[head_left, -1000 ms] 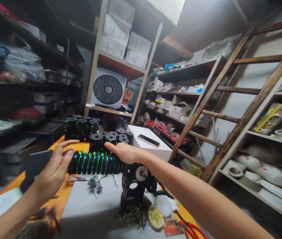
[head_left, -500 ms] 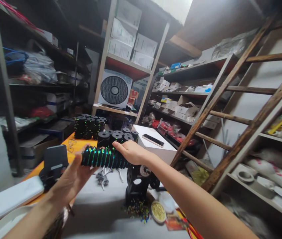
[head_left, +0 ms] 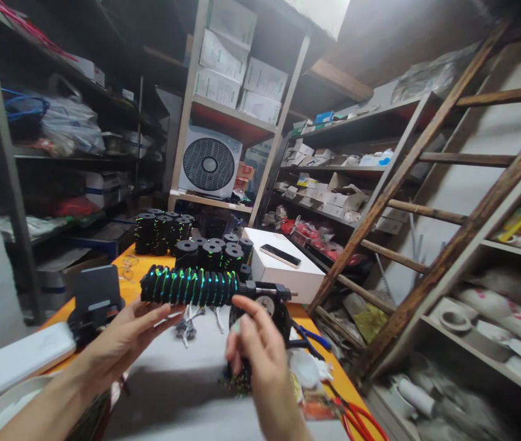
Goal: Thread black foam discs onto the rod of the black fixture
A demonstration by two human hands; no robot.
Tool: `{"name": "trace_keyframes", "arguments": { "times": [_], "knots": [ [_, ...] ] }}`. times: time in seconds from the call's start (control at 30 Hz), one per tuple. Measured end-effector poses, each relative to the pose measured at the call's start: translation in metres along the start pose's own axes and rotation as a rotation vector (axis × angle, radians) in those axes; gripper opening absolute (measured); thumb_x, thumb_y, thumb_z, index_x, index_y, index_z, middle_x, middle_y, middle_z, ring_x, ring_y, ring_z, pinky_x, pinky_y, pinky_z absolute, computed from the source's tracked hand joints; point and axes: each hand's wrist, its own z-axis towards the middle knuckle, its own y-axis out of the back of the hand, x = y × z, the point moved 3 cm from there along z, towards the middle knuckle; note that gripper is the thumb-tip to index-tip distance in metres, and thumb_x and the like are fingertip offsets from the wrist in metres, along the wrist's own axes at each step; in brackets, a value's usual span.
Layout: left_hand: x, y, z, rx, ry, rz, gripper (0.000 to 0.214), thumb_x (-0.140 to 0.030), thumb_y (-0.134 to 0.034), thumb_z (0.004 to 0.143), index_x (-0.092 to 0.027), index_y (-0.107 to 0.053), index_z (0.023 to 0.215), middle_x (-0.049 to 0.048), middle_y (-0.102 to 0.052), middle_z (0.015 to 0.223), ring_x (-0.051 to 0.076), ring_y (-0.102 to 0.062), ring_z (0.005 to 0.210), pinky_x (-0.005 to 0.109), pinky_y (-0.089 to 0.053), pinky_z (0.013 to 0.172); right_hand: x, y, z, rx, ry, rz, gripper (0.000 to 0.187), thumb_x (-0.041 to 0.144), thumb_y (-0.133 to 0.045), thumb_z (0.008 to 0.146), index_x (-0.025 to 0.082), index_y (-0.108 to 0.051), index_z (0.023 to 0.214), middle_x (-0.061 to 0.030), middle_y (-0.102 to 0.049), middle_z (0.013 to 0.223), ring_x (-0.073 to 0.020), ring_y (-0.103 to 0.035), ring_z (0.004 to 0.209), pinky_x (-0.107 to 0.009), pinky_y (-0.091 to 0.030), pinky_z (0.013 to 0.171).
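Observation:
A black ribbed roll (head_left: 191, 286), wound with shiny green and blue strands, lies level on the spindle of a small black winding device (head_left: 275, 309). Under the roll's left end is my left hand (head_left: 143, 324), fingers stretched out and apart, close against the underside; whether it bears any weight I cannot tell. My right hand (head_left: 260, 352) is below the roll's right end, in front of the device. Its index finger points up and left while the other fingers curl. A pale greenish bit shows at its fingers, too small to name. This hand hides much of the device's base.
Black spools (head_left: 214, 248) stand in groups on the orange table (head_left: 132, 266) behind the roll. A phone (head_left: 281, 255) lies on a white box (head_left: 260, 269). Blue-handled pliers (head_left: 309, 337) and red-handled pliers (head_left: 357, 416) lie at right. A wooden ladder (head_left: 444, 211) leans beyond.
My right hand has let go of the roll's right part and moved down and towards me. My left hand's grip on the left end has loosened, its fingers now stretched beneath it.

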Motion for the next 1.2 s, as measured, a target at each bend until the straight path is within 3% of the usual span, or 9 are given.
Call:
{"name": "trace_keyframes", "arguments": {
  "times": [0.1, 0.17, 0.4, 0.5, 0.6, 0.8, 0.9, 1.03, 1.2],
  "knots": [
    [-0.005, 0.009, 0.000, -0.047, 0.009, 0.083, 0.043, -0.031, -0.096, 0.052, -0.014, -0.076, 0.086, 0.0102, -0.075, 0.095, 0.021, -0.068, 0.093, 0.029, -0.057, 0.090, -0.029, -0.029, -0.025, 0.082, -0.233, 0.450, 0.088, 0.057, -0.057, 0.091, 0.014, -0.010, 0.151, -0.0043, -0.066, 0.081, -0.0094, -0.051, 0.049, -0.023, -0.041, 0.051],
    [-0.007, 0.013, 0.000, -0.060, 0.001, 0.124, 0.039, -0.031, -0.096, 0.054, -0.015, -0.075, 0.083, 0.0070, -0.073, 0.091, 0.018, -0.066, 0.090, 0.025, -0.057, 0.086, -0.039, -0.046, -0.021, 0.084, -0.270, 0.580, 0.095, 0.056, -0.063, 0.086, 0.016, -0.004, 0.148, -0.0055, -0.068, 0.088, -0.0114, -0.059, 0.050, -0.023, -0.043, 0.050],
    [-0.004, 0.014, -0.001, -0.034, 0.009, 0.216, 0.037, -0.042, -0.089, 0.065, -0.019, -0.074, 0.090, 0.0051, -0.069, 0.099, 0.019, -0.062, 0.097, 0.027, -0.057, 0.084, -0.046, -0.065, 0.024, 0.072, -0.308, 0.691, 0.034, 0.031, -0.056, 0.077, 0.015, -0.042, 0.103, -0.0022, -0.066, 0.083, -0.0121, -0.064, 0.050, -0.021, -0.046, 0.047],
    [0.000, 0.012, -0.002, -0.035, 0.021, 0.248, 0.050, -0.049, -0.088, 0.064, -0.019, -0.074, 0.101, 0.0085, -0.069, 0.113, 0.023, -0.061, 0.103, 0.028, -0.055, 0.083, -0.048, -0.063, 0.026, 0.094, -0.342, 0.672, 0.030, 0.030, -0.057, 0.078, 0.013, -0.044, 0.100, -0.0028, -0.065, 0.081, -0.0124, -0.064, 0.050, -0.020, -0.046, 0.045],
    [0.003, 0.011, -0.002, -0.053, -0.006, 0.327, 0.053, -0.060, -0.083, 0.065, -0.017, -0.073, 0.093, 0.0080, -0.069, 0.100, 0.020, -0.060, 0.087, 0.029, -0.051, 0.079, -0.047, -0.059, 0.013, 0.124, -0.361, 0.654, 0.056, 0.042, -0.065, 0.080, 0.012, -0.040, 0.119, -0.0013, -0.065, 0.073, -0.0134, -0.061, 0.045, -0.019, -0.045, 0.040],
    [0.007, 0.010, -0.005, -0.047, -0.062, 0.454, 0.056, -0.071, -0.072, 0.069, -0.016, -0.066, 0.076, 0.0027, -0.058, 0.073, 0.017, -0.049, 0.073, 0.028, -0.041, 0.071, -0.045, -0.049, -0.038, 0.056, -0.348, 0.644, 0.107, 0.065, -0.069, 0.081, 0.021, -0.001, 0.151, -0.0023, -0.067, 0.072, -0.0150, -0.061, 0.042, -0.018, -0.043, 0.038],
    [0.005, 0.009, -0.005, -0.056, -0.056, 0.457, 0.054, -0.068, -0.073, 0.072, -0.016, -0.068, 0.086, 0.0029, -0.060, 0.081, 0.016, -0.047, 0.071, 0.028, -0.040, 0.070, -0.041, -0.045, -0.048, -0.034, -0.313, 0.634, 0.112, 0.065, -0.069, 0.081, 0.023, 0.006, 0.153, -0.0026, -0.066, 0.070, -0.0152, -0.060, 0.039, -0.018, -0.042, 0.037],
    [0.002, 0.006, -0.004, -0.027, -0.016, 0.364, 0.055, -0.060, -0.085, 0.061, -0.017, -0.070, 0.091, 0.0039, -0.063, 0.087, 0.017, -0.054, 0.080, 0.025, -0.047, 0.068, -0.035, -0.051, -0.029, -0.007, -0.294, 0.741, 0.107, 0.057, -0.070, 0.084, 0.023, 0.006, 0.152, -0.0030, -0.068, 0.074, -0.0151, -0.061, 0.042, -0.018, -0.044, 0.038],
    [-0.002, -0.005, -0.002, 0.001, 0.085, 0.040, 0.021, -0.019, -0.086, 0.070, -0.015, -0.075, 0.088, 0.0056, -0.071, 0.094, 0.018, -0.065, 0.094, 0.026, -0.056, 0.090, -0.037, -0.065, 0.004, -0.004, -0.268, 0.812, 0.071, 0.049, -0.066, 0.086, 0.021, -0.020, 0.132, 0.0006, -0.067, 0.077, -0.0118, -0.059, 0.041, -0.017, -0.042, 0.036]
  ]
}}
